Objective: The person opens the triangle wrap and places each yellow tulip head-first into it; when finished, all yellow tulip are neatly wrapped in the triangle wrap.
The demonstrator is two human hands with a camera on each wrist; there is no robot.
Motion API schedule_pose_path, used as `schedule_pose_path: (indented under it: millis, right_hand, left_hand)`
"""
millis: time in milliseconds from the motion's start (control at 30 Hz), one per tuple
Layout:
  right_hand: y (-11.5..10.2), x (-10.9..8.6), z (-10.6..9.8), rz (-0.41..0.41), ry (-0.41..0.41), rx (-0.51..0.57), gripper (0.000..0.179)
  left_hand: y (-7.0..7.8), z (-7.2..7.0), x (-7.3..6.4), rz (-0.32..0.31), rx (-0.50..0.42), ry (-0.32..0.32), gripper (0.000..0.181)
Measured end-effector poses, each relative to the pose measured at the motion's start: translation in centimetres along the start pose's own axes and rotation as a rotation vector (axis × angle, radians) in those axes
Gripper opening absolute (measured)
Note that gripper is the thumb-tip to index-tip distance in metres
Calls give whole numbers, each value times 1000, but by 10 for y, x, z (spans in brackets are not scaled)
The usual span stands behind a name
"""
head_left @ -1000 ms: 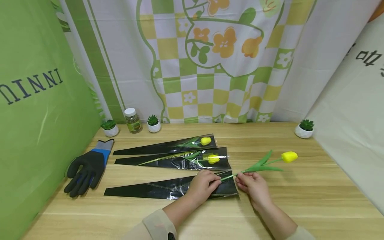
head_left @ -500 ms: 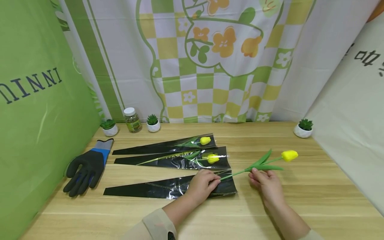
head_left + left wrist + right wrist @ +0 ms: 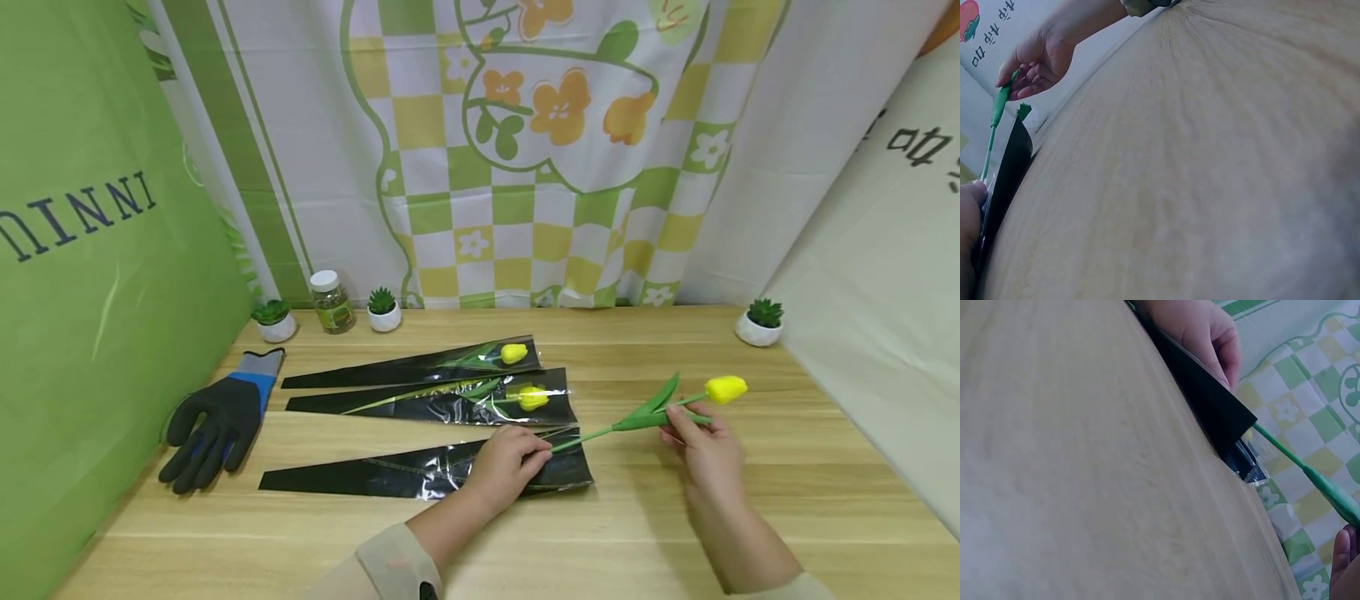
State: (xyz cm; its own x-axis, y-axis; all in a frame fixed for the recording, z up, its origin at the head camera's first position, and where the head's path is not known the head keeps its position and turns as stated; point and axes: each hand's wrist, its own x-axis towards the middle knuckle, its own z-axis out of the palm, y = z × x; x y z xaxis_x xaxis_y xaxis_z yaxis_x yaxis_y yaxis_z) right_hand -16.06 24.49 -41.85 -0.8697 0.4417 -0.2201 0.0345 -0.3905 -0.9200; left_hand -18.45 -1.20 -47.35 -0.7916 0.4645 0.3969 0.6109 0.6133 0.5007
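Observation:
My left hand [image 3: 508, 460] pinches the stem of an artificial yellow tulip [image 3: 641, 417] at the wide mouth of the nearest black flower sleeve [image 3: 337, 479]. The stem's lower end goes out of sight there under my fingers. Further right, my right hand [image 3: 708, 454] pinches the tulip's green leaves between thumb and fingers, just below the yellow bloom. In the left wrist view the right hand [image 3: 1041, 65] holds the leaves above the tabletop. The right wrist view shows the green stem [image 3: 1282, 444] slanting out past the sleeve's raised corner [image 3: 1235, 412].
Two sleeves, each with a yellow tulip inside, lie behind: a far sleeve [image 3: 360, 369] and a middle sleeve [image 3: 322, 403]. At left lies a black-and-blue work glove [image 3: 221, 425]. Along the back stand a white-lidded jar [image 3: 332, 304] and small potted plants, one potted plant [image 3: 761, 323] at right.
My right hand has slid rightward along the tulip, from the stem beside the sleeve's mouth up to the leaves near the bloom. My left hand and the sleeve have stayed in place.

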Motion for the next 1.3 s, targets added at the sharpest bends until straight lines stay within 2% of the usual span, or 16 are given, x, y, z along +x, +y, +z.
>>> schedule_pose_path:
  millis: [167, 367, 767, 1000, 1300]
  right_hand:
    - [-4, 4, -4, -11, 39, -77, 13]
    - [-1, 3, -6, -7, 34, -114, 15]
    - [16, -7, 3, 66, -30, -131, 9]
    - [27, -14, 13, 43, -83, -171, 9]
    - [30, -16, 17, 57, -89, -140, 11]
  left_hand:
    - [0, -1, 1, 3, -2, 2, 16]
    - [1, -1, 1, -1, -15, 7, 16]
    - [3, -2, 2, 24, -44, 52, 16]
    - [4, -3, 3, 16, -32, 50, 16]
    - [5, -4, 3, 3, -42, 32, 17]
